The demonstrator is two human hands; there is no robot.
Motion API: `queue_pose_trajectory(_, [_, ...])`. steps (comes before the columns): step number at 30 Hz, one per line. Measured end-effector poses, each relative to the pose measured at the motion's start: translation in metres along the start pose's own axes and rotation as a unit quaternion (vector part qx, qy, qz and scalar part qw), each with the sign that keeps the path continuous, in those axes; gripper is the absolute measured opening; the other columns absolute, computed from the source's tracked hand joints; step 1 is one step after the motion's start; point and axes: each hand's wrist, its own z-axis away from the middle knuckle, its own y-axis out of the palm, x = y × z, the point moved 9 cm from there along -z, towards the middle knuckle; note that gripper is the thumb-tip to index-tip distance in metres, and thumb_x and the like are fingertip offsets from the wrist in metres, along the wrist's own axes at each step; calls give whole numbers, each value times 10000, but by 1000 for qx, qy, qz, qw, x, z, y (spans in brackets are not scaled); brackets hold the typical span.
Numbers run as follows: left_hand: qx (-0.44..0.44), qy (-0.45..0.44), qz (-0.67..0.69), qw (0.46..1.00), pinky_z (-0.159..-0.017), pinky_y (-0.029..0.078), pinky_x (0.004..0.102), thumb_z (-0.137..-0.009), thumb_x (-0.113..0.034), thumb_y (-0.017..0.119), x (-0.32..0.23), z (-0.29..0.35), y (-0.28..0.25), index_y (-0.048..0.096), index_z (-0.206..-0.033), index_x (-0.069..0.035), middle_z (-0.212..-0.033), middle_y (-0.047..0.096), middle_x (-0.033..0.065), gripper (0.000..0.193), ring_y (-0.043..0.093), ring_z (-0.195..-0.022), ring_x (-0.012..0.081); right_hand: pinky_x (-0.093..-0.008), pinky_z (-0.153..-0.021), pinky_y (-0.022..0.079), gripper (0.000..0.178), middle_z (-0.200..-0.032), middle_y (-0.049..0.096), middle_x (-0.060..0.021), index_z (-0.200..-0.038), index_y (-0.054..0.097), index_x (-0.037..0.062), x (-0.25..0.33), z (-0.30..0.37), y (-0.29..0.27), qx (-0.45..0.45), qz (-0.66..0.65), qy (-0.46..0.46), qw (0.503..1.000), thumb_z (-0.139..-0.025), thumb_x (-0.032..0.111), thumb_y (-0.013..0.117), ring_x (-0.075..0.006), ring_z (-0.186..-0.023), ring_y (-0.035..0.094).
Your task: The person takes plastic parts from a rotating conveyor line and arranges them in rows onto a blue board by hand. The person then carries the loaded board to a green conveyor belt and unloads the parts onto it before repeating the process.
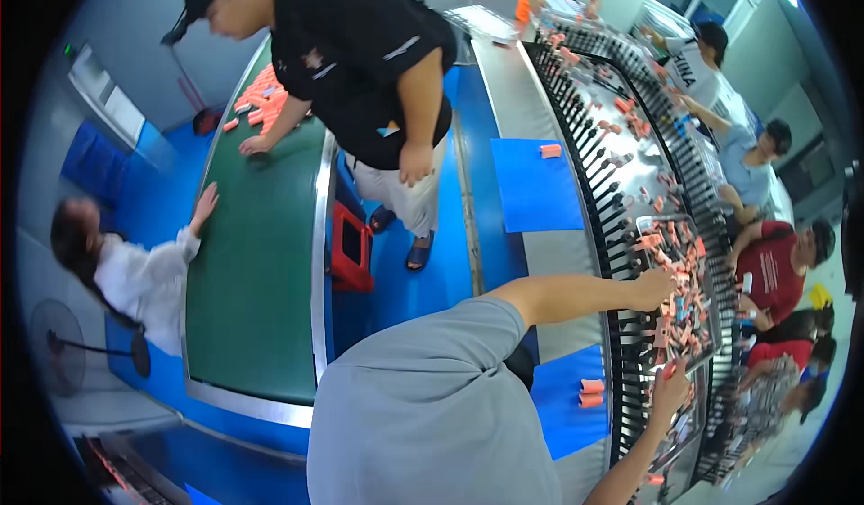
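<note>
My left arm reaches across to a tray [711, 311] heaped with small orange, black and metal-coloured parts. At its near side, my left hand [652, 289] is over the heap; its fingertips are hidden among the parts, so its grip cannot be told. Close to the tray's lower end, my right hand [670, 392] is closed around a small orange plastic part [669, 371]. Two orange blocks [590, 393] lie side by side on a blue mat [562, 424], left of my right hand.
A conveyor line with black rollers [630, 361] curves along the right, several people working beyond it. Another blue mat [531, 190] bears an orange block [550, 151]. Leftward, two people flank a green belt table [261, 298] with piled orange parts [263, 100]; a red stool [351, 248] stands beside it.
</note>
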Motion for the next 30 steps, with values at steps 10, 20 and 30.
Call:
queue_pose_trajectory(10, [-10,8,-73,997,-952,557,565,-891,-240,769,56,-8,-47,714,-1242,-1,-1246,650,245,428,644,-1247,409,-462,-764,576,304,-960,751,-220,-1178,634,63,34,-47,11,-86,-84,12,993,-1004,291,735,-345,-860,761])
queue_pose_trajectory(20, [-106,22,-34,994,-921,579,579,-948,-109,622,116,-44,-63,678,-1263,0,-1109,669,327,338,700,-1015,489,-362,-842,590,347,-1138,758,-128,-1301,737,12,42,105,55,-75,-357,59,929,-1005,178,812,-219,-997,721])
queue_pose_trajectory(30, [23,-149,-145,978,-795,585,545,-943,-479,725,377,-135,-246,743,-1051,-28,-995,756,172,464,757,-874,377,-478,-976,558,323,-1242,692,-162,-1201,748,75,-48,99,182,-187,-279,119,934,-892,-11,787,-388,-1176,660])
